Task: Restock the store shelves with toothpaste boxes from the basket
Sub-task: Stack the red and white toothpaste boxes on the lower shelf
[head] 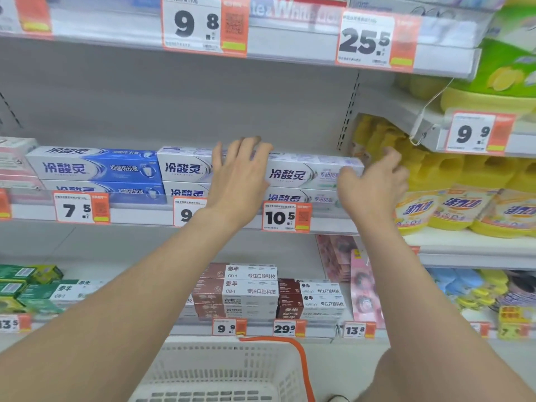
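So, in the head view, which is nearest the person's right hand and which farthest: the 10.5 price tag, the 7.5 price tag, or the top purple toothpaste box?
1. top purple toothpaste box, held by the right hand at its right end.
2. 10.5 price tag, just below-left on the shelf edge.
3. 7.5 price tag, far left.

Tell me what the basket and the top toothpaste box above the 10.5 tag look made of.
The basket: moulded plastic, matt white, judging by its slotted lattice walls; orange handle likely plastic too. The toothpaste box: printed cardboard, apparently glossy, with crisp folded edges.
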